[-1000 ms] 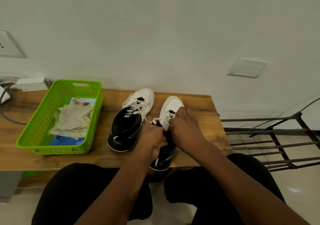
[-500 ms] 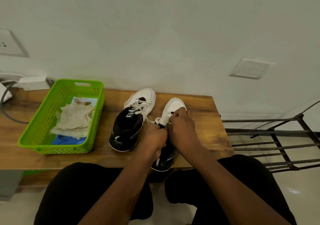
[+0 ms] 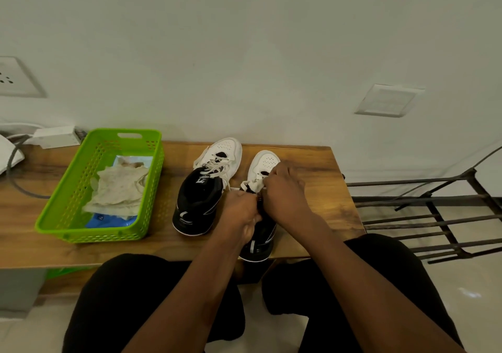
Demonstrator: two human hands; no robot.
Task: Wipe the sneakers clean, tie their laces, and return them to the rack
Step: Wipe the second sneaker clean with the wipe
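Right sneaker [image 3: 267,161] sits on the counter [image 3: 320,168], toe to the wall, heel at the near edge, with the left sneaker [image 3: 201,198] just beside it. Both hands meet over its tongue, forearms reaching in from below. Left hand [image 3: 240,211] is curled, knuckles up, its grip pinched on the white laces [image 3: 254,185]. Right hand [image 3: 285,192] arches over, fingers bent down, grip closed on the same laces. The hands are touching. Green basket [image 3: 152,179] with a cloth [image 3: 119,187] sits left; rack [image 3: 434,217] stands right.
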